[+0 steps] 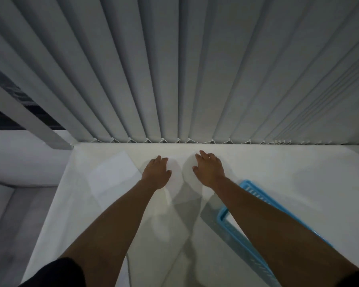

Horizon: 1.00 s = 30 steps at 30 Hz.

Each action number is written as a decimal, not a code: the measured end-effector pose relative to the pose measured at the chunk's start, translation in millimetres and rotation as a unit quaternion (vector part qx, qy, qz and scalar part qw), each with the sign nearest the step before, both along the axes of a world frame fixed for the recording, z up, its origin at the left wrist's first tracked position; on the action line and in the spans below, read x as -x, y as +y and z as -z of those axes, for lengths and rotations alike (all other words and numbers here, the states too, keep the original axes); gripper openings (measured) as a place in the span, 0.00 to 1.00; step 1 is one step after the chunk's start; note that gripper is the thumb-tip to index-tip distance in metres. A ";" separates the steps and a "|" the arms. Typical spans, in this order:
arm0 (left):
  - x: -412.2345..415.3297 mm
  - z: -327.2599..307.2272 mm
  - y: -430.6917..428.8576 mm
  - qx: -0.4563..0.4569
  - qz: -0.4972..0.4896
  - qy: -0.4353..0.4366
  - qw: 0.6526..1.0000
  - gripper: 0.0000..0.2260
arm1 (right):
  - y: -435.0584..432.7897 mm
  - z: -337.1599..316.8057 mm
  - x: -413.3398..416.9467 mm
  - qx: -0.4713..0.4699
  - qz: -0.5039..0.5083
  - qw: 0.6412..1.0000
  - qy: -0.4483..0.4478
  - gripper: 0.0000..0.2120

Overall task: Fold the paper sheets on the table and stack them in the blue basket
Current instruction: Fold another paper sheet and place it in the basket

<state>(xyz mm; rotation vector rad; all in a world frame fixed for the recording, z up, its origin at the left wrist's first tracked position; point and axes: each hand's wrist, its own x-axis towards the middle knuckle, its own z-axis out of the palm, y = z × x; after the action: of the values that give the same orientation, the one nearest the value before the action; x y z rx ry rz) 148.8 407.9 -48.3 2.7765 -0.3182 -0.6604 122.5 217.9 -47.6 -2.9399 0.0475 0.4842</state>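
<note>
Both arms reach forward over a white table. My left hand lies palm down with fingers extended, pressing on a white paper sheet near the table's far edge. A little to the right, my right hand presses flat on the same sheet. The sheet is hard to tell from the white tabletop. Another white paper sheet lies flat to the left of my left hand. The blue basket sits at the near right, partly hidden under my right forearm; its inside is not visible.
Grey vertical blinds hang just behind the table's far edge. The table's left edge drops to a grey floor. A wide stretch of bare tabletop lies to the right of the basket.
</note>
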 end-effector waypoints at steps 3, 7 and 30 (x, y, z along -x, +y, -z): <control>-10.8 7.3 -4.5 0.026 -0.015 -0.006 1.000 0.25 | 5.4 10.5 -15.6 -0.001 -0.004 1.000 0.013 0.24; -17.3 16.7 -9.1 0.039 -0.024 -0.038 0.998 0.26 | 6.7 18.5 -26.4 -0.013 0.009 1.000 0.000 0.24; 47.5 13.7 1.2 0.232 -0.025 0.052 0.971 0.10 | -40.1 6.6 46.8 -0.048 -0.041 0.996 -0.069 0.12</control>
<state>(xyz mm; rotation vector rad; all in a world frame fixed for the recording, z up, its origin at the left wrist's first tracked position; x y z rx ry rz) 101.3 409.2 -62.0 2.2896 -0.3300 -0.6225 75.7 177.7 -54.2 -2.8804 -0.1101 0.2840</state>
